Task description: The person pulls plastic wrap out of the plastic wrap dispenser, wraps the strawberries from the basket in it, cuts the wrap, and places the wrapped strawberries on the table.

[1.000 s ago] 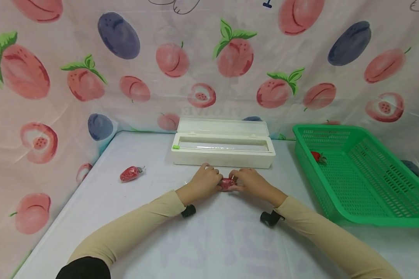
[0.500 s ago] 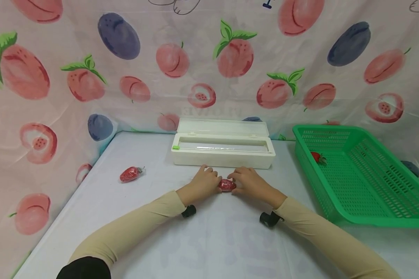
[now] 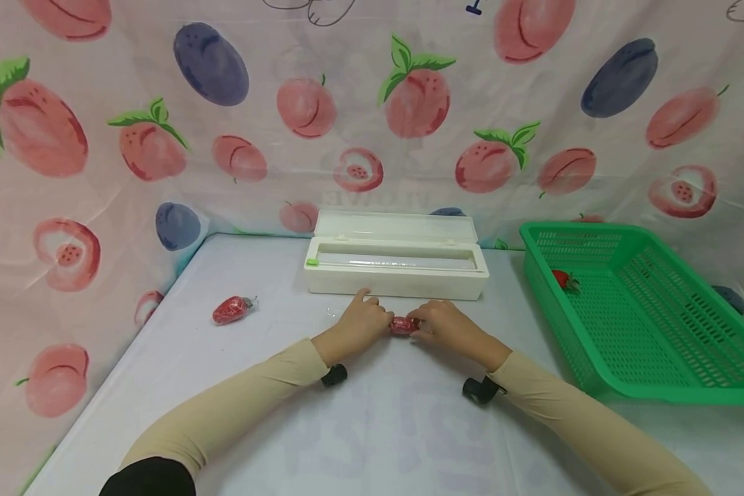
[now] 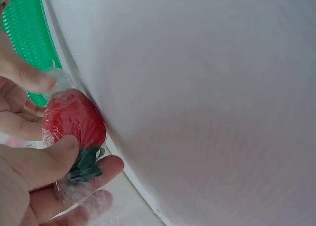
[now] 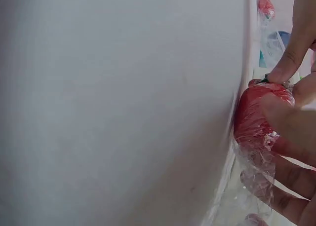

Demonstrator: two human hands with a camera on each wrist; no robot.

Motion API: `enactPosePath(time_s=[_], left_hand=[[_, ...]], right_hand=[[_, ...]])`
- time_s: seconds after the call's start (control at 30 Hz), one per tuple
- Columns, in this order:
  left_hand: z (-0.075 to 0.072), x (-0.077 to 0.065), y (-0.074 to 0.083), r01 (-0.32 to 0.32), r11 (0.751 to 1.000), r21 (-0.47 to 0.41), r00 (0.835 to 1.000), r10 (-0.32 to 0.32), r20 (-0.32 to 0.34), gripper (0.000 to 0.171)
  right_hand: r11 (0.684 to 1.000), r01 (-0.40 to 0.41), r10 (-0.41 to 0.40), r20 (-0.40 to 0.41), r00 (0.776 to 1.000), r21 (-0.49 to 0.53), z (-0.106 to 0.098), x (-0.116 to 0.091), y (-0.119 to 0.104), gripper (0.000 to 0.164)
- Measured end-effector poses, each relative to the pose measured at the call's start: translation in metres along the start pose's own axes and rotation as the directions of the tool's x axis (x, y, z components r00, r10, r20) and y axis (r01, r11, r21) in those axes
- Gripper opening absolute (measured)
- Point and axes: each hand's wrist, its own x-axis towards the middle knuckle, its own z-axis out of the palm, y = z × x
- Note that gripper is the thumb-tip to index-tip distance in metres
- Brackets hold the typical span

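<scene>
A red strawberry [image 3: 400, 326] wrapped in clear plastic film lies between the two hands, just in front of the white box. My left hand [image 3: 358, 324] pinches its leafy end, with the thumb over the green leaves [image 4: 85, 164] in the left wrist view. At the other end, my right hand [image 3: 451, 327] grips the fruit; its thumb is blurred in the right wrist view. Loose film [image 5: 259, 174] bunches out past the tip near the right fingers. Another wrapped strawberry [image 3: 231, 310] lies apart on the left of the table.
Behind the hands stands a white cling film box [image 3: 397, 281], its lid raised and a roll inside. A green plastic basket [image 3: 595, 344] at the right contains an unwrapped strawberry [image 3: 564, 280]. The white table [image 3: 372, 427] meets a fruit-printed cloth [image 3: 359, 103] at the back.
Half a second ago the right fingers were spread wider and more of the strawberry showed; now they have closed in on its right end. The left hand has barely shifted.
</scene>
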Motion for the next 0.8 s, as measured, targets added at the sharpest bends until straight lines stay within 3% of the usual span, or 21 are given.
enactPosePath(time_s=[0.2,0.33,0.57,0.67,0.8], left_hand=[[-0.0009,0.0006,0.0008,0.009,0.999,-0.049,1.0,-0.008,0.019,0.027],[-0.0029,0.001,0.0011,0.016,0.996,-0.086,0.999,-0.012,0.046,0.042],[-0.0019,0.0026,0.0015,-0.008,1.0,-0.017,1.0,0.009,0.025,0.028],[-0.0014,0.0031,0.0014,-0.011,1.0,-0.022,0.999,0.012,0.05,0.031],[0.0001,0.0027,-0.0002,-0.005,0.999,-0.045,0.994,0.009,0.108,0.04]], right_hand=[[0.997,-0.044,0.042,0.046,0.998,0.064,0.0014,0.0015,0.0017,0.021],[0.993,-0.103,0.098,0.098,0.99,0.053,0.0002,0.0009,0.0004,0.021],[0.995,-0.096,0.097,0.052,0.994,-0.011,0.0017,0.0007,-0.0003,0.032],[0.994,-0.108,0.108,0.053,0.993,-0.007,0.0016,0.0003,-0.0001,0.039],[0.994,-0.108,0.11,0.097,0.989,-0.024,0.0006,0.0,-0.0005,0.032]])
